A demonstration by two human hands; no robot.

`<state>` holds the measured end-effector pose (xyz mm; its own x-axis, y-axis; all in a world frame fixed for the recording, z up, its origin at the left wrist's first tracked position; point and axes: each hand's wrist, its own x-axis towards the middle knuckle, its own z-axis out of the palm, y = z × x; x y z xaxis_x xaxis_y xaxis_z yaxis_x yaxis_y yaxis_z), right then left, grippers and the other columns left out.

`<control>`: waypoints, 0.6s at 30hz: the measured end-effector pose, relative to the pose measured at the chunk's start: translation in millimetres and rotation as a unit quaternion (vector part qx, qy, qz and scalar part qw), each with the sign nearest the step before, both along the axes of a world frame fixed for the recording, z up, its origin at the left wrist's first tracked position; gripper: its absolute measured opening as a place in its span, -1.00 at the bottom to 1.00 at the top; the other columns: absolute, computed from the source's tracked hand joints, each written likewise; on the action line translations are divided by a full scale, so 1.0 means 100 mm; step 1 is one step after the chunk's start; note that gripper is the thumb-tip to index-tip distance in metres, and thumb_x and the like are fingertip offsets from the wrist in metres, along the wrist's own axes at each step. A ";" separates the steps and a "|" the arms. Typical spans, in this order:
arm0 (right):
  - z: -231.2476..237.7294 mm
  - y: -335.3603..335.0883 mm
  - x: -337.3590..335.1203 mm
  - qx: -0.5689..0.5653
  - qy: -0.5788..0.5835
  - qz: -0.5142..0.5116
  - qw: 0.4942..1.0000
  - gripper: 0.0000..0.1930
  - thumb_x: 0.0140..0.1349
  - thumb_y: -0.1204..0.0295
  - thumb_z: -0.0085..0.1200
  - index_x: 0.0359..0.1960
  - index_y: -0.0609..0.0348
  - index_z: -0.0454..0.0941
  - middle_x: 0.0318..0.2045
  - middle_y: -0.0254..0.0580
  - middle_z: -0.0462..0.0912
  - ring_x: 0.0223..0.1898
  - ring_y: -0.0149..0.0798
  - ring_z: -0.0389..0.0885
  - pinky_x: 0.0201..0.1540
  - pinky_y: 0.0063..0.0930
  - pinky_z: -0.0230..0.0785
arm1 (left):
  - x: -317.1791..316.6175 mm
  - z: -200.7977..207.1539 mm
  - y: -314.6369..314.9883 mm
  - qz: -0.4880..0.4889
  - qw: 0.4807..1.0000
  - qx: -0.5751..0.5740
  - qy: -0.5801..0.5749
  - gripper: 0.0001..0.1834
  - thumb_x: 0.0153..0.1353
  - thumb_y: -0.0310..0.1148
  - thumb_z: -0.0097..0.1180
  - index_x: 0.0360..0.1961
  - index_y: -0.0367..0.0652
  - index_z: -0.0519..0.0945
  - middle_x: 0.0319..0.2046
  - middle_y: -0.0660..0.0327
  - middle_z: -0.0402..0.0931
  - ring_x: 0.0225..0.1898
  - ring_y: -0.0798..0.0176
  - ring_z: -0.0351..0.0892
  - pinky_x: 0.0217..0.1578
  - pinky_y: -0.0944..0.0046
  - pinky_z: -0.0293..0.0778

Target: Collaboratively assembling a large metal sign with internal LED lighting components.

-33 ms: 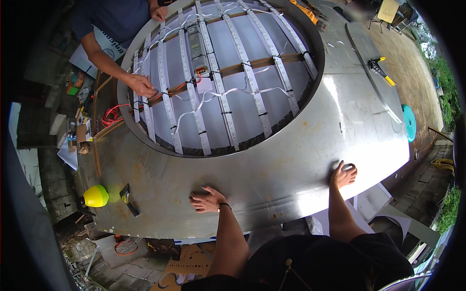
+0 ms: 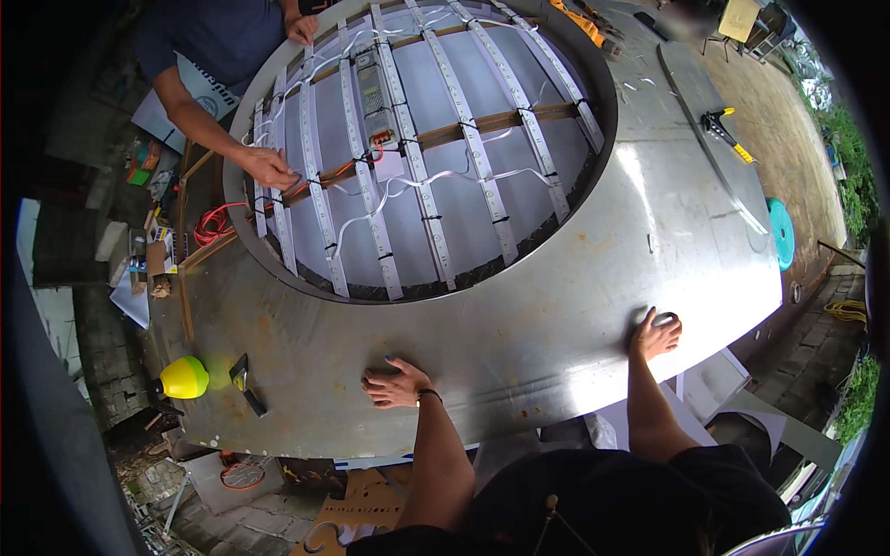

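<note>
My left hand (image 2: 393, 384) rests on the bare grey metal sheet (image 2: 306, 347), fingers spread and nothing in them. Farther right, my right hand (image 2: 657, 335) leans on the same sheet near its edge, thumb and fingers apart. Beyond both hands lies a large round metal frame (image 2: 607, 157). Inside it, white LED strips (image 2: 436, 227) run across wooden slats (image 2: 459, 132), tied with black cable ties. White wires (image 2: 422, 181) loop between the strips. A slim metal power supply (image 2: 373, 97) sits among them, with red wire at its near end.
A co-worker's hand (image 2: 269, 169) is at the frame's left rim, near coiled red wire (image 2: 213, 225). A yellow-green cone-shaped object (image 2: 184, 377) and a black-and-yellow cutter (image 2: 247, 385) lie left. Right are a black-and-yellow tool (image 2: 728, 134), a metal strip (image 2: 709, 148) and a teal disc (image 2: 781, 233).
</note>
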<state>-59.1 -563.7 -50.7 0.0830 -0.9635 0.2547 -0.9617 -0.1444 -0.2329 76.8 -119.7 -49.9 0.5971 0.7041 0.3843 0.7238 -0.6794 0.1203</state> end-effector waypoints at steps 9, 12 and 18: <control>-0.03 -0.04 -0.04 -0.004 0.027 0.012 1.000 -0.30 0.11 -0.20 -0.16 0.09 0.11 0.26 0.08 -0.10 0.29 0.13 -0.04 0.24 0.19 0.04 -0.05 | -0.01 -0.05 0.03 0.019 1.000 0.011 0.002 -0.33 0.20 0.21 -0.29 0.04 -0.18 0.33 0.03 0.05 0.27 0.06 -0.01 0.25 0.06 -0.14 0.11; -0.07 -0.04 -0.06 -0.067 0.026 0.020 0.997 -0.25 0.12 -0.33 -0.29 0.03 0.08 0.32 0.03 -0.03 0.35 0.08 0.01 0.27 0.10 -0.04 0.03 | 0.01 -0.04 0.01 0.018 1.000 0.014 0.006 -0.33 0.19 0.21 -0.29 0.05 -0.17 0.33 0.03 0.05 0.27 0.05 -0.01 0.25 0.06 -0.14 0.11; -0.14 -0.05 -0.07 -0.055 0.023 0.027 0.998 -0.23 0.09 -0.38 -0.31 0.02 0.04 0.33 0.02 -0.04 0.35 0.07 0.02 0.28 0.09 -0.02 0.03 | 0.01 0.06 -0.01 0.018 0.999 -0.048 0.016 -0.30 0.21 0.24 -0.34 0.08 -0.17 0.29 0.11 0.01 0.23 0.20 -0.01 0.16 0.14 -0.20 0.01</control>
<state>-66.5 -569.2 -64.3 0.1476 -0.9234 0.3542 -0.9613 -0.2181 -0.1681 77.4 -120.4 -43.9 0.5814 0.7579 0.2959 0.7521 -0.6394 0.1597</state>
